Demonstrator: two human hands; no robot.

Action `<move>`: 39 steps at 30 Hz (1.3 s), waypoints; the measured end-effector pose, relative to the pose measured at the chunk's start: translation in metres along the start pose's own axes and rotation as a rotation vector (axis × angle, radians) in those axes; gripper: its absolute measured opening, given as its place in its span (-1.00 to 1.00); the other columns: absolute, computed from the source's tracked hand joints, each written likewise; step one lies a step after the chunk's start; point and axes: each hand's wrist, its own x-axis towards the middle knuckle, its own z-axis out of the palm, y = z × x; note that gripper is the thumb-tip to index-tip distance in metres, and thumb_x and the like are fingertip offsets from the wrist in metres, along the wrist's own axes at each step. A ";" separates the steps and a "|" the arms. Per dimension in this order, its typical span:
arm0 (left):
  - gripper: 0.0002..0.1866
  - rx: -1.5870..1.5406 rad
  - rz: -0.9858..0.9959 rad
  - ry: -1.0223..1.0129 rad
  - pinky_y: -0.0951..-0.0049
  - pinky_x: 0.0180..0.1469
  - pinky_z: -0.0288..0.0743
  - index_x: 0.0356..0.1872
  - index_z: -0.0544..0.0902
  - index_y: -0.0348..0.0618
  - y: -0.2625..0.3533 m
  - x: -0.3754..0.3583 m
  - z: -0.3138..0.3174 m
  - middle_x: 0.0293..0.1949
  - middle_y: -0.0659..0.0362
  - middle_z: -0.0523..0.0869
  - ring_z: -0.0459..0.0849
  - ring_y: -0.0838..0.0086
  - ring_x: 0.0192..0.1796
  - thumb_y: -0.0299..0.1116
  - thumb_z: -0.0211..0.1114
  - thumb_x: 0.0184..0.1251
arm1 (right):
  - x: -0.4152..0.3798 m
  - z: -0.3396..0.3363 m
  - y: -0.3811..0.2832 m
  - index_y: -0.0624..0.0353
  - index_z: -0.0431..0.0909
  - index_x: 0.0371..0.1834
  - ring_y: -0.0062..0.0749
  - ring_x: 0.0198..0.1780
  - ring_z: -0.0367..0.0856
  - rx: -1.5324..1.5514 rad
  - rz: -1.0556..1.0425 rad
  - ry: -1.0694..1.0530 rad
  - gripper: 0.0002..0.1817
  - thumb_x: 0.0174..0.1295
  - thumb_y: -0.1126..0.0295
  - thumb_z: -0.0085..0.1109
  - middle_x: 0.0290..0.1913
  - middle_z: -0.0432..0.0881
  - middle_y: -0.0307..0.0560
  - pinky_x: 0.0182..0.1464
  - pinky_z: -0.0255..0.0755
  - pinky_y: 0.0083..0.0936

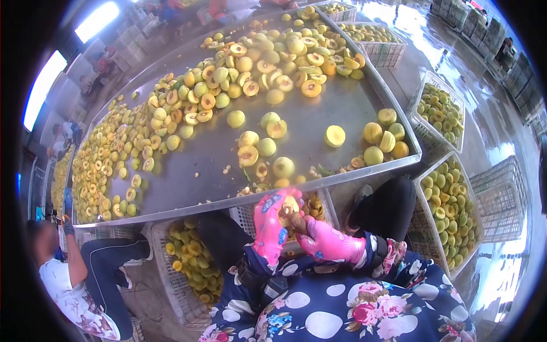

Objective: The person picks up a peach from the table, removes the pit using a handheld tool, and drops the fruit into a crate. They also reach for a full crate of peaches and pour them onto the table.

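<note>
Table (199, 162), metal, raised rim: yellow-green fruits (250, 88), halved and whole, heaped across its far and left parts, a few loose near the front edge. Left hand (269, 223), pink patterned glove: holds a pale fruit (290, 204). Right hand (333, 242), matching glove: grips a brownish item (297, 223), kind unclear. Plastic crates (383, 55), fruit-filled: right and near sides. Person (71, 279), white top: seated, left

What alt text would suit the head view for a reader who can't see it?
Pink-gloved left hand and right hand meet at a pale fruit beside a metal table strewn with whole and halved fruit. Crates of fruit stand around; a co-worker sits at left.
</note>
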 end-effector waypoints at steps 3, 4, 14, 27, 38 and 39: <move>-0.72 -0.009 -0.007 0.001 0.37 -0.22 0.60 -0.09 0.54 -0.34 -0.003 0.004 -0.005 -0.20 0.01 0.64 0.63 0.34 -0.21 -0.32 0.03 0.39 | 0.004 -0.005 -0.006 0.43 0.27 -0.08 0.11 -0.28 0.59 -0.022 0.037 -0.035 -0.65 0.19 0.37 0.00 -0.36 0.54 0.28 -0.27 0.42 -0.23; -0.72 -0.005 -0.013 -0.007 0.36 -0.22 0.60 -0.09 0.54 -0.34 -0.005 0.005 -0.009 -0.19 0.01 0.64 0.63 0.33 -0.20 -0.32 0.03 0.39 | 0.005 -0.006 -0.005 0.39 0.29 -0.08 0.15 -0.28 0.56 -0.038 0.089 -0.063 -0.67 0.19 0.38 0.01 -0.36 0.53 0.27 -0.26 0.40 -0.23; -0.79 0.116 0.176 0.209 0.52 -0.41 0.56 -0.16 0.58 -0.26 -0.030 0.012 -0.031 -0.32 0.13 0.68 0.64 0.48 -0.43 -0.35 0.22 0.29 | 0.013 0.006 0.008 0.34 0.29 -0.16 0.15 -0.32 0.54 -0.037 0.140 -0.064 -0.74 0.17 0.41 0.01 -0.42 0.50 0.23 -0.28 0.37 -0.20; -0.87 0.106 0.180 0.358 0.57 -0.51 0.49 -0.33 0.63 -0.25 -0.044 0.012 -0.034 -0.47 0.19 0.65 0.58 0.54 -0.55 -0.43 0.34 0.16 | 0.018 0.021 0.024 0.40 0.31 -0.17 0.02 -0.39 0.61 -0.154 0.072 -0.084 -0.71 0.14 0.40 0.02 -0.45 0.56 0.23 -0.39 0.44 -0.24; -0.90 0.160 0.150 0.303 0.56 -0.47 0.53 -0.35 0.62 -0.31 -0.042 0.016 -0.044 -0.45 0.13 0.67 0.60 0.54 -0.52 -0.54 0.34 0.11 | 0.025 0.014 0.021 0.37 0.33 -0.14 -0.11 -0.43 0.63 -0.153 0.144 -0.221 -0.73 0.17 0.40 0.03 -0.43 0.57 0.18 -0.43 0.43 -0.30; -0.90 0.157 0.152 0.298 0.56 -0.48 0.53 -0.35 0.62 -0.31 -0.042 0.016 -0.044 -0.46 0.14 0.67 0.60 0.54 -0.52 -0.54 0.33 0.11 | 0.024 0.019 0.030 0.36 0.32 -0.13 -0.16 -0.46 0.61 -0.196 0.100 -0.193 -0.72 0.18 0.40 0.02 -0.44 0.56 0.14 -0.46 0.43 -0.32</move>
